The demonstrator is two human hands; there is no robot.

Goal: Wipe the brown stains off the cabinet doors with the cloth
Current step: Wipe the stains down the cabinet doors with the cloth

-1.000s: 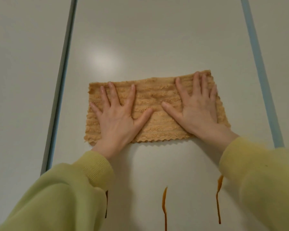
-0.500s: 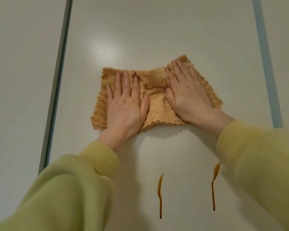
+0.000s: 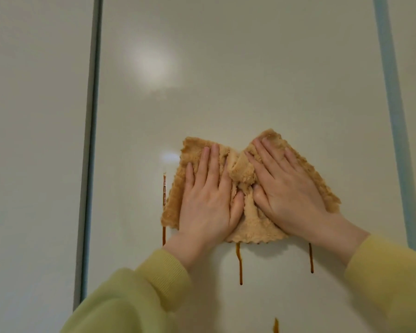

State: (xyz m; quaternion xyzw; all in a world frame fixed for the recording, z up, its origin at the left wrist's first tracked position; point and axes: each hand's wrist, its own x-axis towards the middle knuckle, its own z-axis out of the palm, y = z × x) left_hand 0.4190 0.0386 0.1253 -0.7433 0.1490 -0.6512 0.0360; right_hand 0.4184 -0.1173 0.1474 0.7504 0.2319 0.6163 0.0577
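Cloth [image 3: 247, 219] lies pressed flat against the middle cabinet door [image 3: 226, 80], low on the panel and nearer its right edge than its left. Starting at the left, a dark gap [image 3: 89, 140] divides this door from the neighbouring one. A thin brown streak [image 3: 164, 191] runs down just beside the cloth's left edge, touching it near the lower corner. The left hand [image 3: 208, 203], in a pale green sleeve [image 3: 135, 296], rests palm-down on the cloth's left half with fingers straight and close together, gripping nothing. Between the two hands the tan fabric is bunched into a raised fold. The right hand [image 3: 286, 191] lies flat on the right half, fingers extended and slightly angled toward the left, also not clenched. Below the cloth's bottom edge two more drips hang: a middle streak [image 3: 240, 265] and a right streak [image 3: 311, 258]. Another brown mark [image 3: 276, 326] shows at the bottom edge of the view. A blue-grey strip [image 3: 394, 116] borders the door's right side
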